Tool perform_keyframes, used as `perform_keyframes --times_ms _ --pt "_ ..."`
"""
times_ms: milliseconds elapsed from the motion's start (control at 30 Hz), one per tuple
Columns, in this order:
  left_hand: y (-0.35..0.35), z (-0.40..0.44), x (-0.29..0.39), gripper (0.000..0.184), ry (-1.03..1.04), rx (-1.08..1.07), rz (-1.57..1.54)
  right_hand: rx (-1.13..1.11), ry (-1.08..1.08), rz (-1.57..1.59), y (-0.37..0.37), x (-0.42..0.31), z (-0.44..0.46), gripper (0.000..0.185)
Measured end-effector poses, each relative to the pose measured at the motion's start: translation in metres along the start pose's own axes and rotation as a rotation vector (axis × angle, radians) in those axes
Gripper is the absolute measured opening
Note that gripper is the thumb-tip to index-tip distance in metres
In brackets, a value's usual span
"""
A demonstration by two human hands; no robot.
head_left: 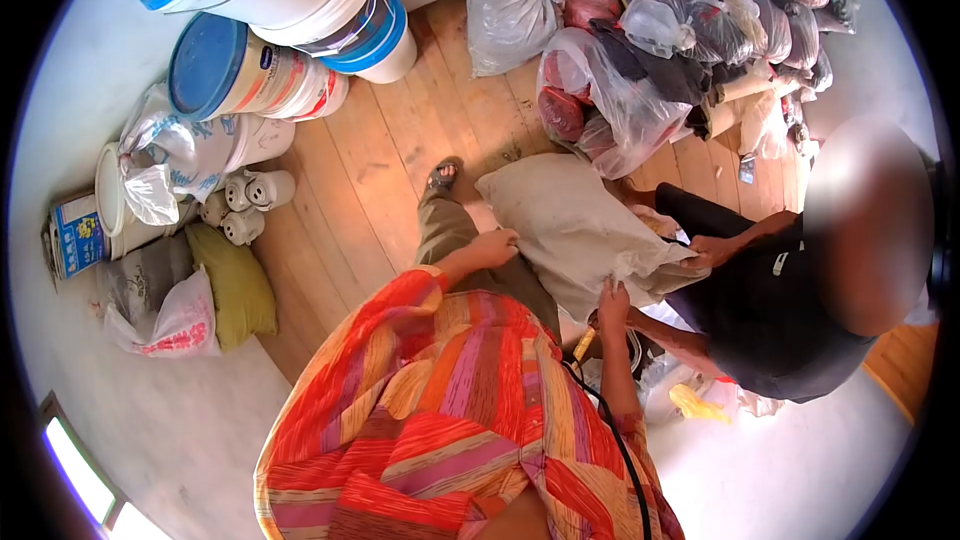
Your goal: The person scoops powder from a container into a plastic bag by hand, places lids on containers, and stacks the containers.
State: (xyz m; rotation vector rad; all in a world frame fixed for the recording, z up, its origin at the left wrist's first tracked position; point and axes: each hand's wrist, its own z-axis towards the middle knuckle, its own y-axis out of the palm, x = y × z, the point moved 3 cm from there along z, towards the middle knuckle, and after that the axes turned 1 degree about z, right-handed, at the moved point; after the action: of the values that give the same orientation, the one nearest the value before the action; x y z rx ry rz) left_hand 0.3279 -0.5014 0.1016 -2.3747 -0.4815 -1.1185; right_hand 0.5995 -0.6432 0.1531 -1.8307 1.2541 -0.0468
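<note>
A pale cloth sack (560, 220) slants across the middle of the view, its mouth toward the co-worker at the right. My left hand (490, 248) is closed at the sack's near left side, with its fingertips at the cloth. With bent fingers, my right hand (612, 302) grips the bunched rim of the sack. A hand of the co-worker (712, 250) holds the rim's far side. The co-worker's other forearm (670, 340) reaches in below my right hand, its fingers mostly hidden. What the sack contains cannot be seen.
Tied plastic bags (610, 90) are piled at the back right. Buckets with blue lids (205, 65) stack at the back left, beside several white cans (268, 190) and an olive sack (232, 285). A black cable (612, 420) runs along my right side. Plank flooring (350, 160) lies between.
</note>
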Motion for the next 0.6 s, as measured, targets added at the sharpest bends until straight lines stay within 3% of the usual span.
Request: perform_keyframes --times_ms 33,67,133,200,267,367,433,533,600 --pt "-0.019 -0.006 -0.01 0.037 -0.027 0.004 0.009 0.082 0.056 -0.026 -0.014 -0.016 -0.011 0.047" --pt "-0.037 -0.012 -0.022 0.036 -0.053 0.007 0.022 0.004 0.176 0.058 -0.035 -0.075 -0.04 0.043" --pt "-0.058 -0.013 -0.076 0.035 -0.125 0.031 0.084 0.19 -0.13 -0.37 -0.018 -0.015 -0.047 0.039" --pt "-0.107 -0.03 -0.085 0.035 -0.117 -0.006 0.101 0.261 -0.137 -0.531 -0.018 -0.015 -0.077 0.039" --pt "-0.15 -0.044 -0.091 0.035 -0.118 -0.043 0.105 0.522 0.035 -0.065 -0.022 -0.031 -0.109 0.041" --pt "-0.212 -0.048 -0.119 0.034 -0.174 -0.037 0.157 0.669 0.205 0.175 -0.041 -0.091 -0.148 0.046" --pt "-0.249 -0.036 -0.151 0.034 -0.143 -0.019 0.35 0.681 0.318 -0.004 -0.038 -0.107 -0.169 0.05" --pt "-0.289 -0.019 -0.176 0.036 -0.211 -0.032 0.416 0.751 0.351 0.141 -0.036 -0.122 -0.197 0.05" --pt "-0.303 -0.011 -0.165 0.035 -0.2 -0.019 0.41 0.855 0.513 0.129 -0.039 -0.119 -0.219 0.047"
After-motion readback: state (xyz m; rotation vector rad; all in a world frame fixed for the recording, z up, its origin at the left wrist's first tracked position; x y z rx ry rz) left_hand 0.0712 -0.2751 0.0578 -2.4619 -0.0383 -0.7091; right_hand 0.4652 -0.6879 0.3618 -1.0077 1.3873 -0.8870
